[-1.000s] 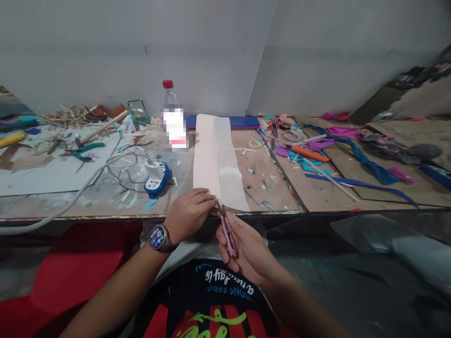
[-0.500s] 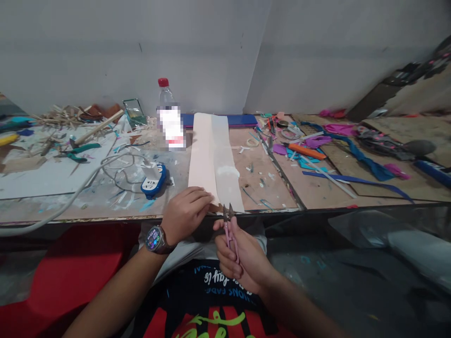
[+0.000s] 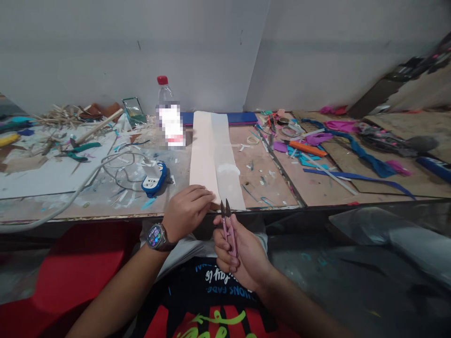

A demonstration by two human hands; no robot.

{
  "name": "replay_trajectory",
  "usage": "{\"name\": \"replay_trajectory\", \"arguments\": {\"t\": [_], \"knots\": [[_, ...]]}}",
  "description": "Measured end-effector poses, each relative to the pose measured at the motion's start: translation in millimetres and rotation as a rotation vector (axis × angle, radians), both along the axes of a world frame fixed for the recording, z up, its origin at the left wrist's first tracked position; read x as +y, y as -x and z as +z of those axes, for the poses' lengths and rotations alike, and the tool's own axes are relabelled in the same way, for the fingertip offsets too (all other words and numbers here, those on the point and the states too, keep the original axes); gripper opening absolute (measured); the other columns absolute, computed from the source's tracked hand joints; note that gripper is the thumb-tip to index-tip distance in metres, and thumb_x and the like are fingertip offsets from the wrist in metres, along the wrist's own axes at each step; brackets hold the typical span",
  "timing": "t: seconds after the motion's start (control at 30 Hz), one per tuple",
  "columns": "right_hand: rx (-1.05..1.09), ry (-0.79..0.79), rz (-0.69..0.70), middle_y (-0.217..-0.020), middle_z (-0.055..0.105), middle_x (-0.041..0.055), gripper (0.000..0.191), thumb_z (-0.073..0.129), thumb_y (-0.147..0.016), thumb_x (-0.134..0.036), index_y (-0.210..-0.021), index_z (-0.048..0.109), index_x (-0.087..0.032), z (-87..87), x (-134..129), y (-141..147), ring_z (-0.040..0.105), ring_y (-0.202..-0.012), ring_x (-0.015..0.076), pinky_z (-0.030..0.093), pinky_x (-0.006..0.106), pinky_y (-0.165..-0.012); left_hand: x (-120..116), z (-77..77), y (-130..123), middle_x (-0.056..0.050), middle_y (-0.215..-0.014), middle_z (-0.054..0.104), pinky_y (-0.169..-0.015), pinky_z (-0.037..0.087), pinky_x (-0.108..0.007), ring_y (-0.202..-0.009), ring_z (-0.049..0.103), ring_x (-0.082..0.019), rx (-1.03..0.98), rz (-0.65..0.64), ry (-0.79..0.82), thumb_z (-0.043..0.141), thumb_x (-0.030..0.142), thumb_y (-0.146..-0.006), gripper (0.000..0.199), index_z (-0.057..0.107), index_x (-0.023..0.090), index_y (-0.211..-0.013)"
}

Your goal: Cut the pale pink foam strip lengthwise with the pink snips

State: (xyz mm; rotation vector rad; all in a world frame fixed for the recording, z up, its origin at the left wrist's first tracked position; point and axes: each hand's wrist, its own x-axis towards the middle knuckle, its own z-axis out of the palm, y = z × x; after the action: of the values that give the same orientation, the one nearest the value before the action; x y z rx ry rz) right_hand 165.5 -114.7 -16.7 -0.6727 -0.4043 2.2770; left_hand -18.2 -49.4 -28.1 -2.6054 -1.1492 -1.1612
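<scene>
A long pale sheet, peach on its left part and thin and whitish on its right, lies over the table with its near end at the front edge. My left hand, a watch on its wrist, has its fingers closed on the near left corner of the sheet; the fingertips are partly hidden. In my right hand is a pair of pink thread snips. Their dark blades point away from me, spread apart, close to the sheet's near end. I cannot tell whether the blades touch it.
A red-capped bottle and a blue plug adapter with a cable stand left of the sheet. Green-handled pliers and thin wood sticks lie farther left. On the right are an orange cutter, coloured scraps and a blue strip.
The snips have turned slightly, blades tilting left, and my right fingers have shifted on the handles. My left hand stays at the sheet's corner. The whole view has shifted a little.
</scene>
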Motion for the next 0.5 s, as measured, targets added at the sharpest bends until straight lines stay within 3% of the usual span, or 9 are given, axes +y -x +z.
{"name": "replay_trajectory", "arguments": {"t": [0.23,0.5], "knots": [[-0.056,-0.049,-0.008,-0.047,0.043,-0.0078,0.037,0.054,-0.094,-0.059,-0.093,0.048,-0.023,0.4,-3.8,1.0,0.034,-0.036,0.0094,0.026,0.019,-0.039,-0.6,1.3,0.2,-0.005,-0.107,0.075,-0.096,0.057,-0.043,-0.109,0.065,-0.021,-0.019,0.014,0.002,0.062,0.015,-0.090,0.022,0.069,0.019,-0.110],[-0.038,-0.059,0.002,-0.043,0.043,-0.0089,0.040,0.045,-0.098,-0.061,-0.092,0.048,-0.022,-1.8,-4.3,-0.4,0.014,-0.032,0.0061,0.019,0.018,-0.036,-0.1,0.4,0.6,-0.005,-0.107,0.074,-0.096,0.057,-0.042,-0.106,0.065,-0.020,-0.029,0.031,0.020,0.062,0.014,-0.090,0.021,0.069,0.019,-0.109]]}}
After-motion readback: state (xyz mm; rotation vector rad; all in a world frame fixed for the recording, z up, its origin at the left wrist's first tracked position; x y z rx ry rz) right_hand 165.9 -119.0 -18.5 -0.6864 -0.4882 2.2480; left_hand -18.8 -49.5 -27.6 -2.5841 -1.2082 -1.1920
